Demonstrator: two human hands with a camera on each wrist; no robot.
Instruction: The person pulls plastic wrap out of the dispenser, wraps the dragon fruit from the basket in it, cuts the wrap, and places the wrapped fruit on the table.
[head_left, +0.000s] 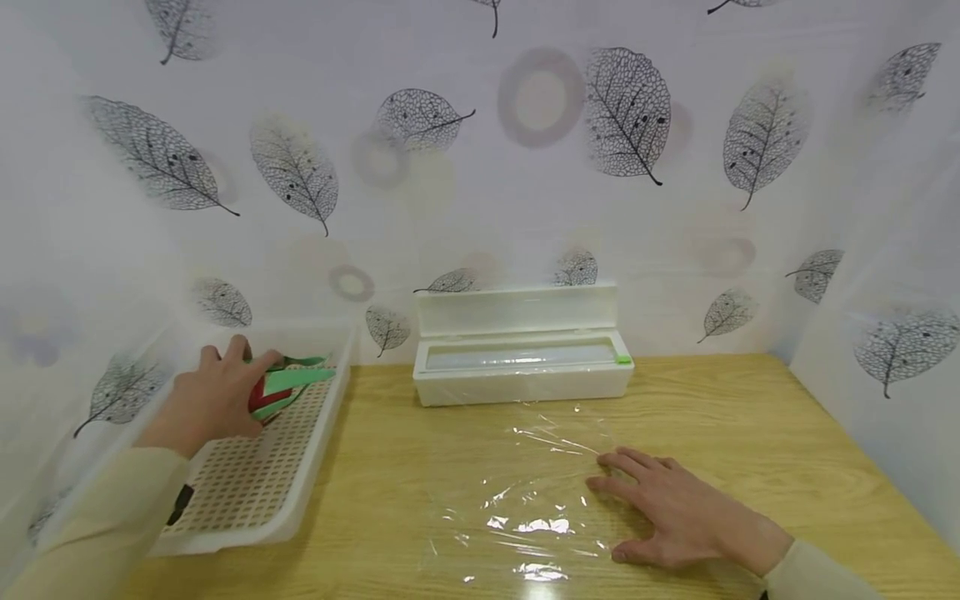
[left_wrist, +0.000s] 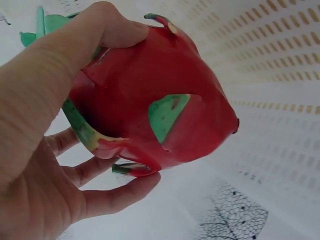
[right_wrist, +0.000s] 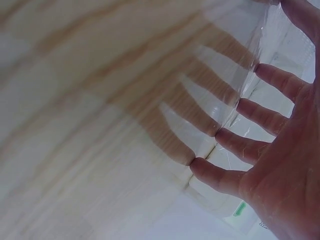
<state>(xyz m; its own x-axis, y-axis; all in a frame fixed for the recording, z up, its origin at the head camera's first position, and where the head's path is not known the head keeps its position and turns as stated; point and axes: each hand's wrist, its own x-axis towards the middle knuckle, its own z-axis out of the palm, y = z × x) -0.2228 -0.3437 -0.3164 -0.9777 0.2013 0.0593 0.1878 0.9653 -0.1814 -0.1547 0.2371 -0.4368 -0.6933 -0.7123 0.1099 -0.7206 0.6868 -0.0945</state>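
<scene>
In my left hand [head_left: 221, 387] is a red dragon fruit [left_wrist: 165, 95] with green-tipped scales, gripped between thumb and fingers above the white basket. The left wrist view shows the thumb on one side of the fruit and fingertips on the other. My right hand [head_left: 675, 508] lies with spread fingers at the right edge of a sheet of clear plastic wrap [head_left: 525, 500] on the table. Its fingertips [right_wrist: 220, 135] touch down there in the right wrist view. The wrap stretches from the white wrap dispenser box [head_left: 525, 387], whose lid [head_left: 517, 311] stands up.
The white perforated basket [head_left: 300, 492] stands at the left of the wooden table [head_left: 382, 467]. A green slider [head_left: 623, 359] sits at the dispenser's right end. Behind and beside the table hangs a leaf-patterned sheet [head_left: 465, 217].
</scene>
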